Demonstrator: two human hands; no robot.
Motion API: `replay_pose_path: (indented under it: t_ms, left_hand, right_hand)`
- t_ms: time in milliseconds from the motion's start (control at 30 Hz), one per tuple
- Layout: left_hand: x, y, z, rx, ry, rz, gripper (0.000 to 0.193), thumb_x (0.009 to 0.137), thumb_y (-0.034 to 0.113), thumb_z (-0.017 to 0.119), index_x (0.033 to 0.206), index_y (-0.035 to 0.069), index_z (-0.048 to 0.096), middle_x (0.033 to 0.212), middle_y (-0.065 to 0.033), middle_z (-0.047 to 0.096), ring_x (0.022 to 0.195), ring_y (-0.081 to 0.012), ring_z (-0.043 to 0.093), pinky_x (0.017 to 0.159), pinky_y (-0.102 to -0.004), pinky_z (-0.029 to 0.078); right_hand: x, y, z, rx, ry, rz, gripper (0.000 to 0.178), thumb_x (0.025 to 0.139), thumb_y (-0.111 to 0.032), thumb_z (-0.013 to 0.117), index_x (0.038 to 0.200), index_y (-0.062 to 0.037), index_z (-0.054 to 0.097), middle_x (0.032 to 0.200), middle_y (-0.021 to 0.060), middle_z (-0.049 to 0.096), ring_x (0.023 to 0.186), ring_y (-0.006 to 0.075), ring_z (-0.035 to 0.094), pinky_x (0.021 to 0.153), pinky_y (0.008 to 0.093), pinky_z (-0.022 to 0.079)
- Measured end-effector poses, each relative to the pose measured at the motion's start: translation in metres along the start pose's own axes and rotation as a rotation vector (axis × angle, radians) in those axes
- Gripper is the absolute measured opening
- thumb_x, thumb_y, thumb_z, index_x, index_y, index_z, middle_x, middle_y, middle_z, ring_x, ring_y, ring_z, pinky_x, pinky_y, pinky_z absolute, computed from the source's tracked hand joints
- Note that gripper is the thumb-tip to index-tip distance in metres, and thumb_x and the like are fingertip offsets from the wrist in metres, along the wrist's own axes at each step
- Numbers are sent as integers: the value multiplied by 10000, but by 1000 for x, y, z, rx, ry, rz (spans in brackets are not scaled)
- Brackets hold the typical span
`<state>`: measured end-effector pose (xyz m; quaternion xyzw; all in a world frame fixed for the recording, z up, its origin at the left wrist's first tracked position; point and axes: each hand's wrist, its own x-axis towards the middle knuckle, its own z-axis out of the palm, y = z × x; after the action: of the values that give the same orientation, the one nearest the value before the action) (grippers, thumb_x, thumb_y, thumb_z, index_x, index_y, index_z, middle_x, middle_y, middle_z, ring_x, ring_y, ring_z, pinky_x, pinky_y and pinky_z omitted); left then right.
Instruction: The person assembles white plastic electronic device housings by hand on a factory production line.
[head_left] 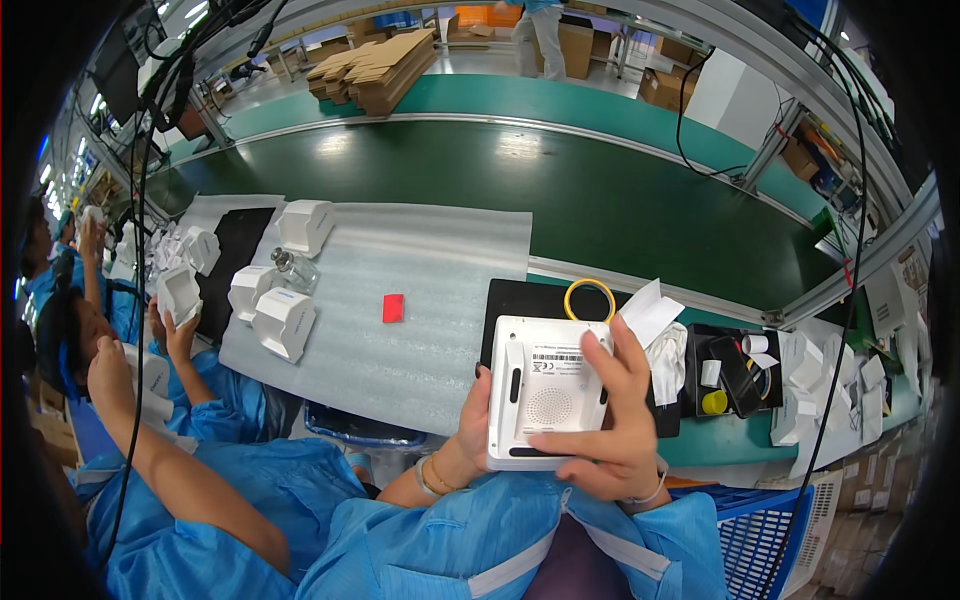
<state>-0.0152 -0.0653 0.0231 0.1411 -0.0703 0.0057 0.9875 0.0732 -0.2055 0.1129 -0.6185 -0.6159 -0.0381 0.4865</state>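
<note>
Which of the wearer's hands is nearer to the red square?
Left. The left hand, at the left edge of the white device, is below and right of the red square; the right hand is farther right, over the device's right side.

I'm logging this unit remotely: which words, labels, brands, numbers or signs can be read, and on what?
White device in the left hand: a barcode, small symbols and printed lines; I don't copy printed wording, and the finest lines are too small to read.
White housing nearest the person on the grey sheet: a short print, too small to read reliably.
</note>
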Motion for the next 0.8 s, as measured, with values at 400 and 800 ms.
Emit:
replay_pose_path:
  t_ms: [400,800]
  left_hand:
    - [5,5,11,-116,107,-126,779,890,670,155,1476,158,121,1445,-197,312,1207,-462,447,971,-570,424]
    - [7,4,18,-194,-41,-174,790,886,678,190,1478,159,113,1457,-202,285,1173,-542,430,961,-627,393]
  right_hand:
    - [-18,13,3,176,447,-3,209,827,-325,685,761,-128,706,1216,159,524,1247,343,368,1005,474,300]
    - [-25,12,3,208,577,113,630,921,-570,386,693,-56,669,1096,176,570,1117,323,458,934,463,355]
